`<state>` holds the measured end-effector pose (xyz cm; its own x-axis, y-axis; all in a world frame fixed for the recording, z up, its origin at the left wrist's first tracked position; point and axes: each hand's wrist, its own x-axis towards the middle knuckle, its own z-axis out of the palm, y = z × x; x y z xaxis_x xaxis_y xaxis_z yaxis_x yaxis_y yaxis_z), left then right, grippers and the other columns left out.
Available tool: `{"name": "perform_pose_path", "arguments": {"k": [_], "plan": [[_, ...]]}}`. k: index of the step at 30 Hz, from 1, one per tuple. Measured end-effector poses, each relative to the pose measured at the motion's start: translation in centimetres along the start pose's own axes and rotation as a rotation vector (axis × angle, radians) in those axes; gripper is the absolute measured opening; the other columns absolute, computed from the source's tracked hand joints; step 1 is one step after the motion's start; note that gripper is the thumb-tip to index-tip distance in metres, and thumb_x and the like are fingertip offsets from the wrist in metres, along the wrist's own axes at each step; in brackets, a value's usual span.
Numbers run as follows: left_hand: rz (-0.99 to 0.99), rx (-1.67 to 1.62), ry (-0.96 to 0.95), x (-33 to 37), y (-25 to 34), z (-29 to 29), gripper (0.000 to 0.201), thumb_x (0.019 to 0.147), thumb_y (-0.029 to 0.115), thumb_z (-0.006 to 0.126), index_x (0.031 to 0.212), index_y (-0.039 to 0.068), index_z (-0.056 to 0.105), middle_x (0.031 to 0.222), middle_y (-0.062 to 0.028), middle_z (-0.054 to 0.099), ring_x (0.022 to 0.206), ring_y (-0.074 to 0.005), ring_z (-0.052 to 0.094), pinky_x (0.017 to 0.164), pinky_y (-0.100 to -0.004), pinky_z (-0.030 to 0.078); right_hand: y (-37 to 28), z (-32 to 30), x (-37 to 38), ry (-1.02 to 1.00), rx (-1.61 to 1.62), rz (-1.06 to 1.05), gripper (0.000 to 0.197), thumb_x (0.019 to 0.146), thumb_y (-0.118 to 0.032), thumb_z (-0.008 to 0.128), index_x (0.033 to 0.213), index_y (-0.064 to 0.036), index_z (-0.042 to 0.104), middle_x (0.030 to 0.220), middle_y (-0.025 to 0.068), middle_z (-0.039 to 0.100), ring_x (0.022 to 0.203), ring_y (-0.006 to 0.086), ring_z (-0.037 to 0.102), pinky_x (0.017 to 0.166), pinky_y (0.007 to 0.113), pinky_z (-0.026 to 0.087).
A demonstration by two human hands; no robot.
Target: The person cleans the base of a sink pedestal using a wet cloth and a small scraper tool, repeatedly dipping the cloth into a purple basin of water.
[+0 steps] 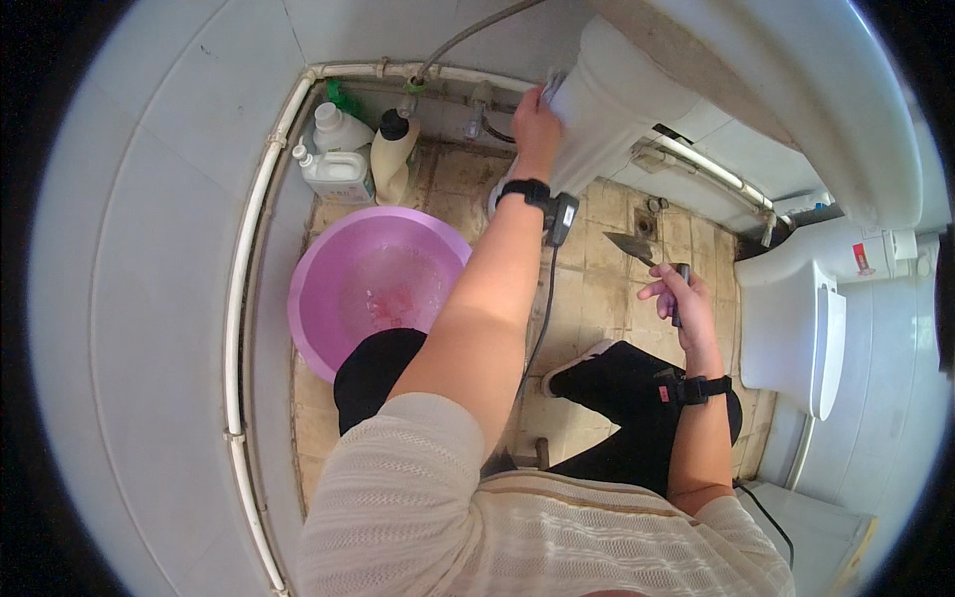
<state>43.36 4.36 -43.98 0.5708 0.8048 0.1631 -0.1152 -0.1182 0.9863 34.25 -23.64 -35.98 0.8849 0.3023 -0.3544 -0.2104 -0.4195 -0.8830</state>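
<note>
At the back, my left hand is closed against the side of the white sink pedestal. A small greyish thing shows at its fingertips, too little of it visible to name. My right hand is further right, above my knee, with a small pointed trowel in its grip. The trowel's dark handle lies across the palm, some fingers are loosely spread, and the blade points up and left over the tiled floor.
A pink-purple basin stands at left, a little reddish matter inside. Behind it are a white pump jug and a cream bottle with black cap. A toilet is at right. White pipes run along the walls; the sink overhangs above.
</note>
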Motion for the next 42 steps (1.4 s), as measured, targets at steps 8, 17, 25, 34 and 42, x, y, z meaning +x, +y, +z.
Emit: {"name": "perform_pose_path", "arguments": {"k": [8, 17, 25, 34, 42], "plan": [[-0.274, 0.271, 0.045, -5.8, -7.1, -1.5, 0.032, 0.081, 0.008, 0.044, 0.111, 0.005, 0.055, 0.106, -0.0209, 0.056, 0.097, -0.0345, 0.054, 0.082, -0.0355, 0.043, -0.8, 0.1, -0.2, 0.018, -0.026, -0.039, 0.025, 0.084, -0.023, 0.053, 0.089, 0.0015, 0.055, 0.065, 0.0111, 0.062, 0.043, 0.0075, 0.042, 0.041, 0.021, 0.034], [0.376, 0.017, 0.399, -6.3, 8.0, 2.1, 0.036, 0.08, 0.002, 0.044, 0.116, -0.001, 0.047, 0.111, -0.021, 0.049, 0.102, -0.0365, 0.046, 0.088, -0.0416, 0.035, -1.2, 1.3, -0.6, -0.061, -0.032, -0.038, 0.026, 0.084, -0.023, 0.053, 0.09, 0.0018, 0.055, 0.065, 0.011, 0.062, 0.043, 0.0068, 0.043, 0.041, 0.02, 0.034], [-0.088, 0.255, 0.352, -7.5, -7.1, 1.3, 0.044, 0.079, 0.007, 0.046, 0.122, 0.004, 0.043, 0.117, -0.0166, 0.046, 0.109, -0.0324, 0.042, 0.09, -0.0422, 0.032, -0.3, 0.8, -0.1, -0.038, -0.03, 0.016, 0.024, 0.085, -0.023, 0.051, 0.091, 0.0001, 0.054, 0.066, 0.011, 0.061, 0.042, 0.0059, 0.042, 0.039, 0.018, 0.033], [-0.345, 0.261, 0.224, -6.6, -10.1, -0.5, 0.044, 0.073, 0.008, 0.046, 0.116, 0.006, 0.052, 0.111, -0.0232, 0.049, 0.097, -0.038, 0.051, 0.085, -0.0411, 0.041, -1.1, 1.6, 0.2, -0.019, -0.055, -0.029, 0.025, 0.084, -0.024, 0.053, 0.09, 0.001, 0.055, 0.066, 0.0105, 0.062, 0.043, 0.0065, 0.042, 0.041, 0.019, 0.032], [0.22, -0.137, 0.402, -8.9, 6.5, 2.5, 0.048, 0.072, -0.003, 0.05, 0.118, 0.001, 0.038, 0.106, -0.0205, 0.041, 0.1, -0.0363, 0.037, 0.088, -0.0426, 0.029, -0.9, 1.7, 0.0, -0.045, -0.133, -0.014, 0.025, 0.085, -0.023, 0.052, 0.091, 0.0016, 0.055, 0.066, 0.0099, 0.062, 0.043, 0.0065, 0.041, 0.041, 0.019, 0.032]]}}
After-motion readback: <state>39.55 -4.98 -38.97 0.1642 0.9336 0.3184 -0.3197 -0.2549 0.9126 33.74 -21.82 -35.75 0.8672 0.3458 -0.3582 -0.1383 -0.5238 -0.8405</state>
